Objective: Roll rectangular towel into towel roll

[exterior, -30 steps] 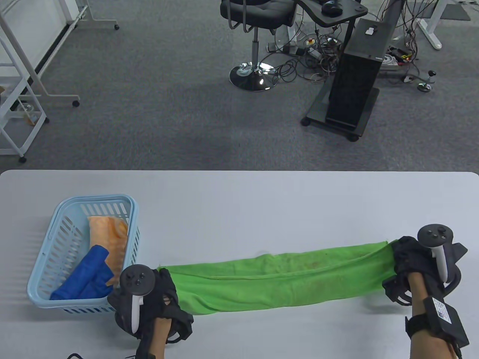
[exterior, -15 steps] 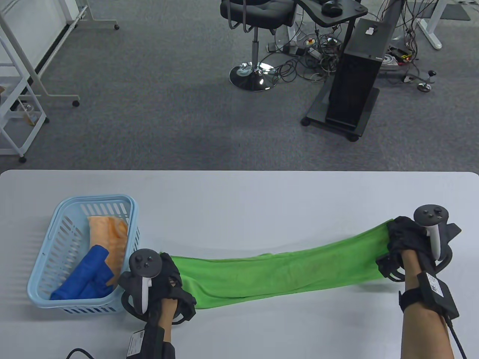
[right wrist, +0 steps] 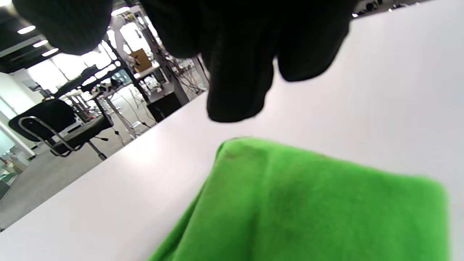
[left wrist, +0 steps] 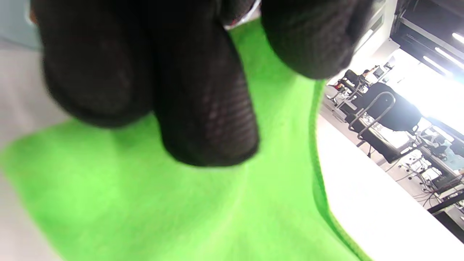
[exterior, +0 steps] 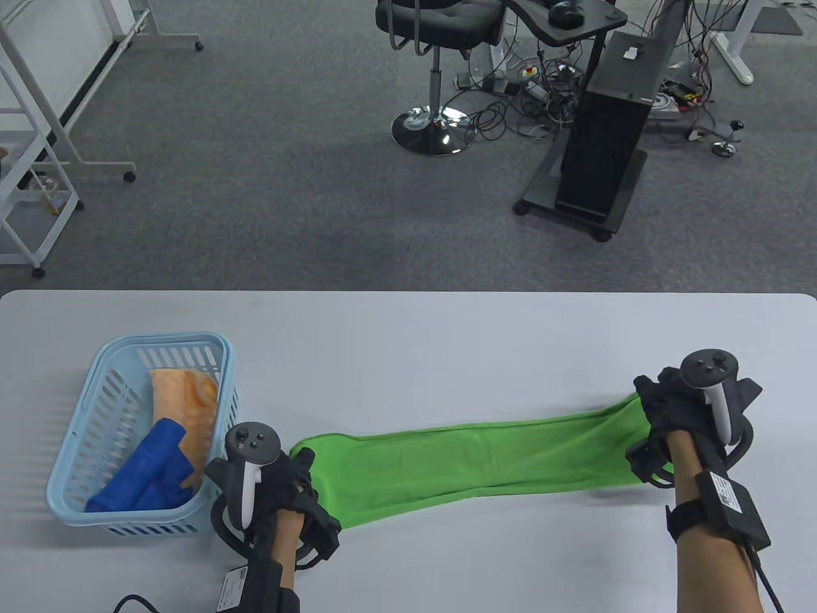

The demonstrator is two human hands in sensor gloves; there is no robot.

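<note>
Long bright-green folded microfibre towel (exterior: 472, 461) lies flat; left hand (exterior: 281, 485) presses one end, right hand's (exterior: 676, 415) grip unclear. Smooth flat, edges aligned, before rolling tightly.

The towel (exterior: 472, 463) is bright green, folded lengthwise into a long narrow strip. It lies stretched out flat and unrolled on the bench (exterior: 408, 332), running from lower left to upper right in the table view. Its near long edge curves slightly. Faint darker stains mark the surface. A stitched hem runs along one long edge. Each short end lies under a hand.
</note>
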